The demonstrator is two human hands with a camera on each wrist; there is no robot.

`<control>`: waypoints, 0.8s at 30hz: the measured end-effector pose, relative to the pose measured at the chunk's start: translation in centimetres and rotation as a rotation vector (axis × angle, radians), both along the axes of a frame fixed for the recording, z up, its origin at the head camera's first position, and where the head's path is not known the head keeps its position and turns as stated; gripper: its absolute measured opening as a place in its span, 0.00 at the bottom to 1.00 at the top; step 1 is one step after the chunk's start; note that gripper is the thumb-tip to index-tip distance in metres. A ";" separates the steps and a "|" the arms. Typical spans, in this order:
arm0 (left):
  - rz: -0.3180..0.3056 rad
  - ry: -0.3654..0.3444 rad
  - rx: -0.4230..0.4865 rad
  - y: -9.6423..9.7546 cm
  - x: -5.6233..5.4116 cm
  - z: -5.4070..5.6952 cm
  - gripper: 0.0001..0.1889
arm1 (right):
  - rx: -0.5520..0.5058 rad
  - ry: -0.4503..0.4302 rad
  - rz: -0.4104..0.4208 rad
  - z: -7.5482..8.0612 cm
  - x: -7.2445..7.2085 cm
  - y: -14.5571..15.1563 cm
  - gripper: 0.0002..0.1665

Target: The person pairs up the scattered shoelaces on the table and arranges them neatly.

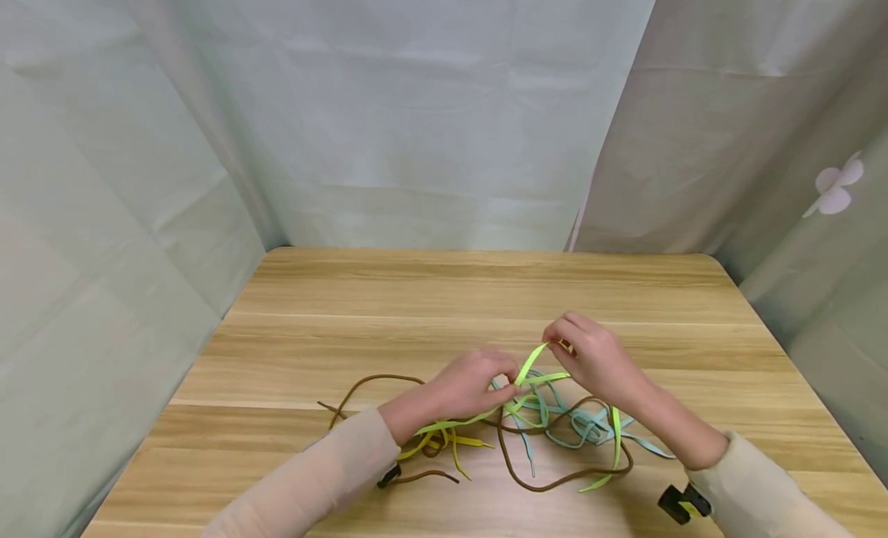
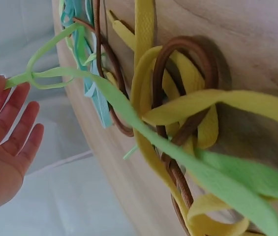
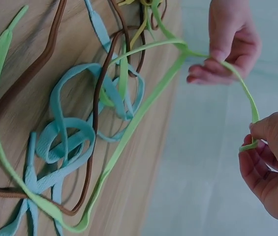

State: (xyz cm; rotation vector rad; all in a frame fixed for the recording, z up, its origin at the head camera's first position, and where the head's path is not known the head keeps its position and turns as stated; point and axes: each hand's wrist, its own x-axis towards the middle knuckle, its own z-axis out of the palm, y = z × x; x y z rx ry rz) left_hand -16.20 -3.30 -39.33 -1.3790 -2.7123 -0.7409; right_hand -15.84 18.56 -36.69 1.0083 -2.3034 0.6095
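A flat neon-green shoelace (image 1: pixel 530 363) runs between both raised hands. My left hand (image 1: pixel 473 385) pinches it between thumb and forefinger, near a crossing where strands meet, seen in the left wrist view. Higher and to the right, my right hand (image 1: pixel 598 359) pinches another stretch of the lace; a short end curls by its fingertips in the right wrist view. Under the hands lie a tangled light-blue shoelace (image 3: pixel 75 132) and a brown round shoelace (image 1: pixel 534 488). Below my left forearm is a yellow flat shoelace (image 2: pixel 178 108), looped with the brown one.
The laces spread over a wood-grain table (image 1: pixel 444 291). Pale curtains (image 1: pixel 416 122) hang behind and beside it. A small black device (image 1: pixel 683 503) is strapped at the right sleeve; another black piece (image 1: pixel 389 475) shows at the left sleeve.
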 end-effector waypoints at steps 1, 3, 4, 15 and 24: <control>0.002 -0.022 0.014 -0.2 0.0 0.1 0.06 | 0.000 0.002 -0.004 0.0 0.0 0.1 0.16; 0.002 -0.070 0.043 -0.4 0.1 0.4 0.03 | 0.003 0.001 -0.011 -0.1 -0.1 0.4 0.16; 0.003 -0.095 0.057 -0.6 0.1 0.5 0.02 | 0.007 -0.003 -0.014 -0.2 -0.1 0.6 0.16; 0.004 -0.306 0.044 -2.6 0.1 2.1 0.03 | 0.050 0.005 -0.019 -1.0 -0.5 2.0 0.14; -0.002 -0.375 0.053 -4.7 0.3 2.6 0.04 | 0.056 0.006 -0.093 -0.9 -0.9 4.1 0.15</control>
